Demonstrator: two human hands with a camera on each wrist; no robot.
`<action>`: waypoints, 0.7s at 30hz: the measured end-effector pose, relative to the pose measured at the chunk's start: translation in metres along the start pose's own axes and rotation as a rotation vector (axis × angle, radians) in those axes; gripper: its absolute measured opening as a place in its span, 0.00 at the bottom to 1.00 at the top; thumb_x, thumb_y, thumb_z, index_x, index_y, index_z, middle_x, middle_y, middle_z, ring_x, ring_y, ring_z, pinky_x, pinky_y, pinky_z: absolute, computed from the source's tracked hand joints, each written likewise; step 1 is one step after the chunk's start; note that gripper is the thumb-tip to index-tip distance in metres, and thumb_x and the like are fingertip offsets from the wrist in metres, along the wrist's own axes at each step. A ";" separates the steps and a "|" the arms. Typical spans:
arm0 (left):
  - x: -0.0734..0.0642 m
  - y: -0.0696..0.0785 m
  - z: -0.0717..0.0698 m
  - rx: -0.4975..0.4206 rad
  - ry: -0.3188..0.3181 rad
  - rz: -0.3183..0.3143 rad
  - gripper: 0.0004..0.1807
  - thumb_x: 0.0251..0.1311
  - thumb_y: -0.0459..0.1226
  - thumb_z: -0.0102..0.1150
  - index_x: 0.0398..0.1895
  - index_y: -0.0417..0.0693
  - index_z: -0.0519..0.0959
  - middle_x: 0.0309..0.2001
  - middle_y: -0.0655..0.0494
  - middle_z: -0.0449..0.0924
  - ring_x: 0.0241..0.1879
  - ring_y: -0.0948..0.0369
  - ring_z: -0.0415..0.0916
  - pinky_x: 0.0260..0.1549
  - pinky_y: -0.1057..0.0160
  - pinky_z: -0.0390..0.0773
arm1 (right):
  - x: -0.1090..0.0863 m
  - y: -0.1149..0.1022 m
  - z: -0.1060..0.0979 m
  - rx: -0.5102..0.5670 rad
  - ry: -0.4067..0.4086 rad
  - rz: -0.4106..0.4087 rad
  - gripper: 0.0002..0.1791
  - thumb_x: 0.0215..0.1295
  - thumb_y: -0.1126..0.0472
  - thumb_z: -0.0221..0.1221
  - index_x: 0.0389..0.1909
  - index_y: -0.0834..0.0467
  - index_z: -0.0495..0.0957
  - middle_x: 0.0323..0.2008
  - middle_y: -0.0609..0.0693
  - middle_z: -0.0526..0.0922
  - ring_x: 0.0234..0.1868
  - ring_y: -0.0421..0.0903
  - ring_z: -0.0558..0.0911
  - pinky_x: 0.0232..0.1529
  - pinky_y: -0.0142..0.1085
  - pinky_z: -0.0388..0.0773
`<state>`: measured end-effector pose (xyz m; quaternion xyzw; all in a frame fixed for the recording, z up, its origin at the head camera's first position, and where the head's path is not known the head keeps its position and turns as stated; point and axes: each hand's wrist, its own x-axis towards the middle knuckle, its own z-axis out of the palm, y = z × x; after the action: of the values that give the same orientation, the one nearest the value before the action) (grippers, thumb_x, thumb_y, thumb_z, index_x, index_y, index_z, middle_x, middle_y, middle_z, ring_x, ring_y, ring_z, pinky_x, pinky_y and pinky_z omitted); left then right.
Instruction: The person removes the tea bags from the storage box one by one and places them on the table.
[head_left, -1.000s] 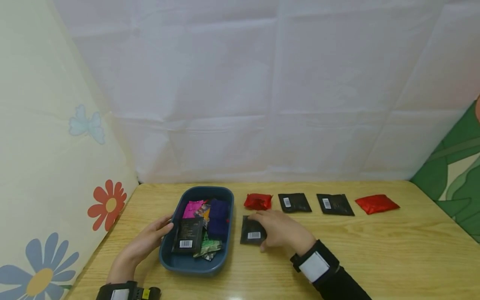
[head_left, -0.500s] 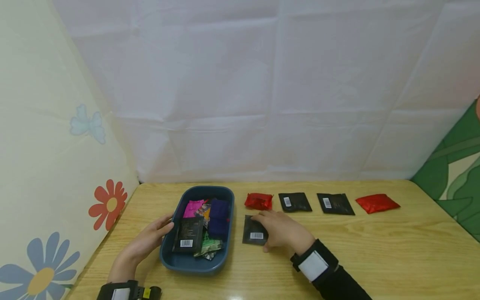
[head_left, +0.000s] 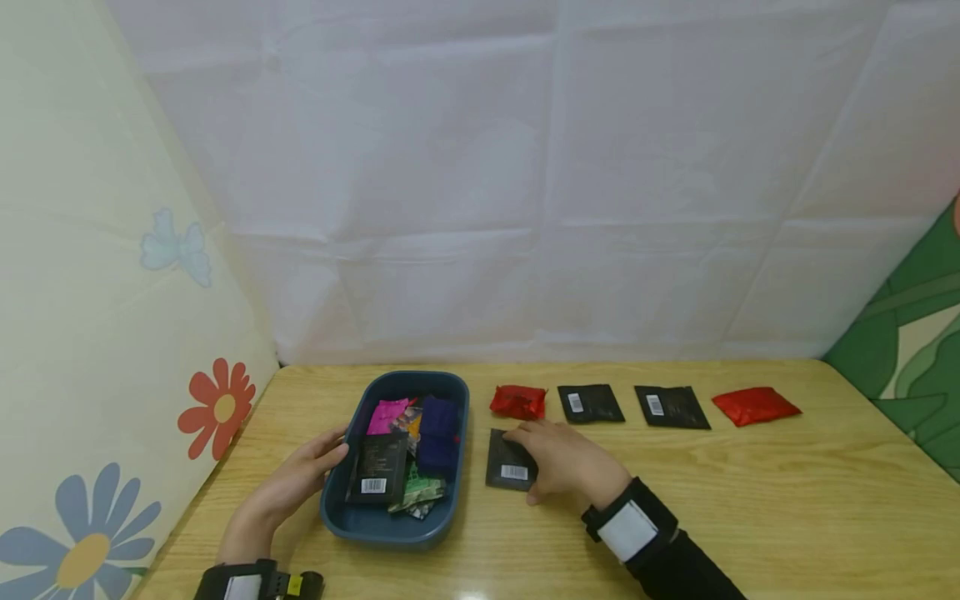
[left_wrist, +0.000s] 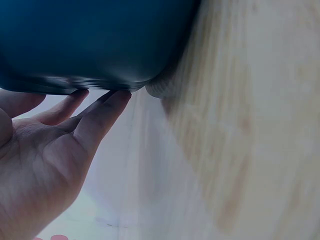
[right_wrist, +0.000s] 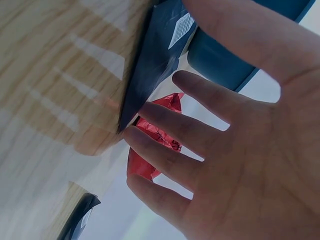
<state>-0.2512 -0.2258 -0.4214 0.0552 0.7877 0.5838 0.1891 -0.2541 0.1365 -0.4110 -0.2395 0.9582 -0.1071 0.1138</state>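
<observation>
In the head view my left hand (head_left: 296, 475) rests against the left side of a blue plastic bin (head_left: 375, 533), its thumb near the rim. The left wrist view shows the fingertips touching the bin's outer wall (left_wrist: 100, 40). My right hand (head_left: 566, 458) lies over the right edge of a flat black packet (head_left: 506, 467) with a white barcode label, on the table right of the bin. From the right wrist view, the fingers are spread and fairly straight, with fingertips at the packet (right_wrist: 155, 55) and the thumb over its near side. The hand covers part of the packet.
Inside the bin lie a black packet (head_left: 381, 462), a pink packet (head_left: 385, 415), dark purple packets (head_left: 437, 433) and green ones (head_left: 420, 487). Along the table's back are a crinkled red packet (head_left: 517, 402), two black packets (head_left: 591, 404) and another red one (head_left: 753, 407). A white cloth (head_left: 450, 183) hangs behind.
Over the last second the black packet under my right hand has shifted slightly to the right, the hand along with it. My left hand stays at the bin.
</observation>
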 end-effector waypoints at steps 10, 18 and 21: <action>0.000 -0.001 -0.001 0.002 -0.003 0.007 0.35 0.71 0.43 0.40 0.73 0.35 0.45 0.74 0.29 0.43 0.70 0.39 0.46 0.65 0.31 0.51 | -0.002 0.003 -0.004 0.048 0.036 0.005 0.49 0.32 0.52 0.76 0.62 0.58 0.69 0.62 0.57 0.75 0.62 0.57 0.70 0.64 0.54 0.66; 0.000 -0.001 0.000 0.007 0.006 0.011 0.34 0.71 0.43 0.40 0.73 0.35 0.45 0.73 0.29 0.45 0.69 0.39 0.50 0.64 0.32 0.57 | -0.005 0.000 -0.009 0.073 0.023 0.015 0.48 0.34 0.52 0.75 0.62 0.58 0.69 0.61 0.58 0.76 0.60 0.56 0.72 0.62 0.54 0.68; 0.000 -0.001 0.000 0.009 0.006 0.009 0.34 0.71 0.43 0.40 0.73 0.35 0.45 0.73 0.29 0.44 0.69 0.39 0.50 0.64 0.32 0.57 | -0.008 0.000 -0.013 0.106 0.022 -0.006 0.47 0.37 0.51 0.74 0.63 0.58 0.69 0.61 0.58 0.76 0.59 0.56 0.72 0.61 0.53 0.70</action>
<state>-0.2510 -0.2262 -0.4218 0.0577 0.7907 0.5811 0.1840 -0.2505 0.1420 -0.3972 -0.2350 0.9516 -0.1606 0.1156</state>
